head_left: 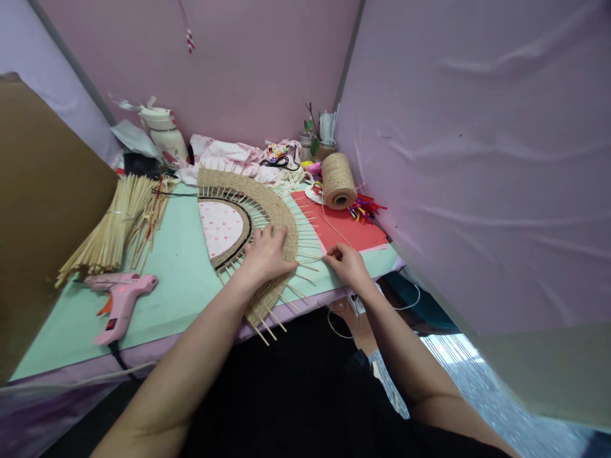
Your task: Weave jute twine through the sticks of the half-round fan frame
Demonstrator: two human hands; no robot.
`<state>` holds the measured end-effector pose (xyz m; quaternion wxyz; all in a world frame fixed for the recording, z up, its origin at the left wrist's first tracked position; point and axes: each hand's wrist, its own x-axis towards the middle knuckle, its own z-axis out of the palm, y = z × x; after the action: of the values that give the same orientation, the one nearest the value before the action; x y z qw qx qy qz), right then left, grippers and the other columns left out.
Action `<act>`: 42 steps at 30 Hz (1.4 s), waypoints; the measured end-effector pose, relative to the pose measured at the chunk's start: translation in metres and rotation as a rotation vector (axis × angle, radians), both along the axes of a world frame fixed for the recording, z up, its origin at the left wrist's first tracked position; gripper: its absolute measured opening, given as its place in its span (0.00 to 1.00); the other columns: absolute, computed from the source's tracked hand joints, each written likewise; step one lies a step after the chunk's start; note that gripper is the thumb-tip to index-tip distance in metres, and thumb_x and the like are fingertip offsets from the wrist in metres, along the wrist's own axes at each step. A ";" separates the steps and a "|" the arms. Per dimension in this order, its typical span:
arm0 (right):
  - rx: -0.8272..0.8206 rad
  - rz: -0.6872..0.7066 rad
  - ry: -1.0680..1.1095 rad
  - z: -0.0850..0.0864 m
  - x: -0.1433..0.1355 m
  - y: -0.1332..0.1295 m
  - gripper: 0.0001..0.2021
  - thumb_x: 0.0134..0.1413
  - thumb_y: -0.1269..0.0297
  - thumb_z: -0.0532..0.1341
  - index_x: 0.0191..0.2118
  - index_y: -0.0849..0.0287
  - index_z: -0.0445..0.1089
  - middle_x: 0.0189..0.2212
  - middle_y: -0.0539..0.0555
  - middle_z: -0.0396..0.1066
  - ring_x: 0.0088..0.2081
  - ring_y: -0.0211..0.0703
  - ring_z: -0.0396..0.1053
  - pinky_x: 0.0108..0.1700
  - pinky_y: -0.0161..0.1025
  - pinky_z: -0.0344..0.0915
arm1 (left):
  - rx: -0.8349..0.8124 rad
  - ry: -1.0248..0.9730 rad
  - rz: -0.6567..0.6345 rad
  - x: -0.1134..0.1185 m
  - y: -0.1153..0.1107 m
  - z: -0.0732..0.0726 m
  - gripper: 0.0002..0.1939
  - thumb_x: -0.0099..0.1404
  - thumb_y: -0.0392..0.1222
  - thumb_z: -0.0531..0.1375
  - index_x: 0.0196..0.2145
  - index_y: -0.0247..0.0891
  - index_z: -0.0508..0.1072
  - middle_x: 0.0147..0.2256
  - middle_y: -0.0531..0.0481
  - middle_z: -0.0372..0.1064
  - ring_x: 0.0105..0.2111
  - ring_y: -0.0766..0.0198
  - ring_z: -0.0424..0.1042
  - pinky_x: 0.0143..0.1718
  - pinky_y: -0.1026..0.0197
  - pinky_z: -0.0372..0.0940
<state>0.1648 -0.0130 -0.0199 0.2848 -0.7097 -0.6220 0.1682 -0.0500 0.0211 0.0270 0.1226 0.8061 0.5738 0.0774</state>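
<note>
On the table [186, 286], steady the woven half-circle [279, 208] beneath the left hand [267, 253]; from the right hand [348, 264], keep even tension on the twine [312, 259], without bending the thin sticks [278, 322]. Lying directly under the spread left fingers and just left of the right thumb and forefinger, pinched together, apparently on the twine.
</note>
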 end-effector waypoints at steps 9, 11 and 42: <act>0.331 0.071 -0.278 0.015 -0.001 -0.015 0.09 0.60 0.59 0.58 0.31 0.57 0.69 0.31 0.54 0.74 0.35 0.45 0.67 0.45 0.43 0.52 | 0.033 -0.086 -0.052 -0.011 -0.004 0.003 0.42 0.54 0.63 0.58 0.63 0.44 0.56 0.64 0.38 0.48 0.62 0.40 0.49 0.56 0.39 0.54; 0.428 0.089 -0.387 0.020 -0.002 -0.014 0.11 0.62 0.58 0.57 0.33 0.57 0.69 0.32 0.55 0.73 0.37 0.46 0.66 0.47 0.45 0.49 | 0.037 -0.086 -0.065 -0.013 -0.007 0.002 0.42 0.54 0.64 0.58 0.62 0.44 0.56 0.65 0.38 0.48 0.62 0.40 0.49 0.56 0.39 0.54; 0.374 0.157 0.251 0.034 -0.011 -0.004 0.08 0.55 0.60 0.60 0.34 0.55 0.60 0.30 0.51 0.68 0.32 0.40 0.65 0.37 0.38 0.62 | 0.075 -0.217 -0.244 -0.047 -0.037 0.015 0.36 0.57 0.57 0.58 0.60 0.42 0.60 0.64 0.42 0.51 0.62 0.46 0.51 0.58 0.43 0.56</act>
<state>0.1537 -0.0173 0.0139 0.4726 -0.5676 -0.6553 0.1587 -0.0967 -0.0155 0.0425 0.1623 0.8606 0.4517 0.1700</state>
